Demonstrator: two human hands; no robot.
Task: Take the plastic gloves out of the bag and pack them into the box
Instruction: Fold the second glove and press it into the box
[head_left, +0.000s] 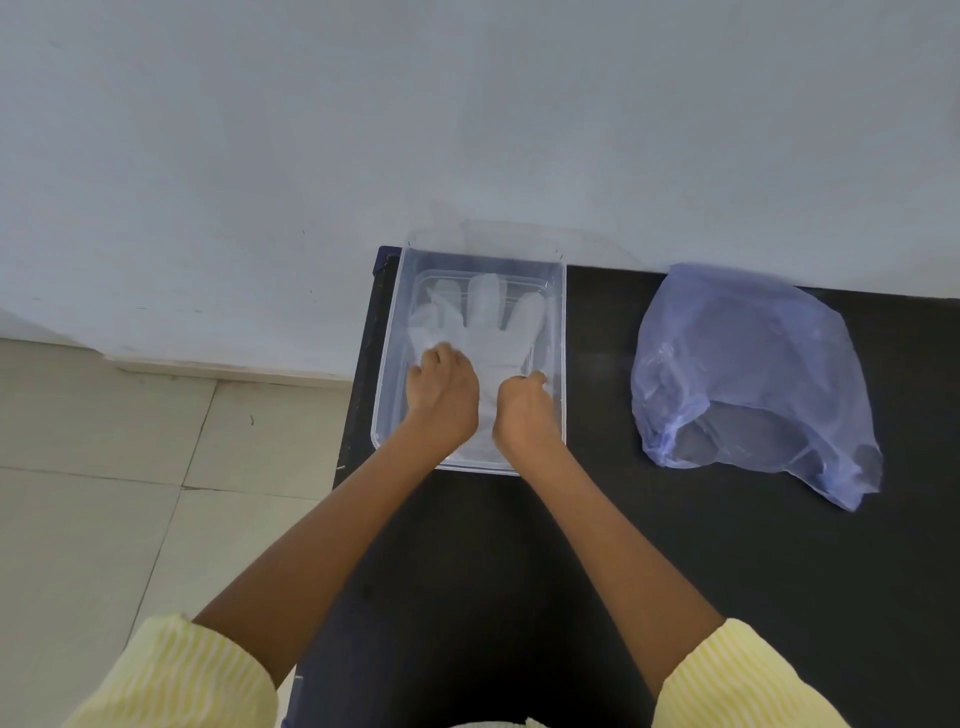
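- A pale tiled floor (93, 467) fills the left of the view, running up to a light grey wall (363, 130) with a low skirting edge along its foot.
- The left sleeve (171, 675), yellow with fine white stripes, shows at the bottom left, with a bare forearm reaching forward from it.
- A black table (597, 545) begins just right of the floor and stands against the wall.
- A clear plastic box (387, 395), rectangular and open-topped, sits at the table's far left corner, close against the wall.
- The left hand (441, 397) is inside the box at its near left, knuckles up, fingers curled down onto the plastic gloves; whether it pinches or merely presses them cannot be told.
- The plastic gloves (485, 322) lie flat on the box floor, translucent white, their fingers spread and pointing toward the wall; how many are stacked cannot be told.
- The right hand (522, 410) is in the box's near right, loosely clenched, with its fingertips on the gloves' right edge.
- The right sleeve (748, 680), of the same striped yellow, shows at the bottom right.
- A thin blue-violet plastic bag (748, 374) lies crumpled on the table well right of the box, its mouth facing the near edge; its contents cannot be made out.
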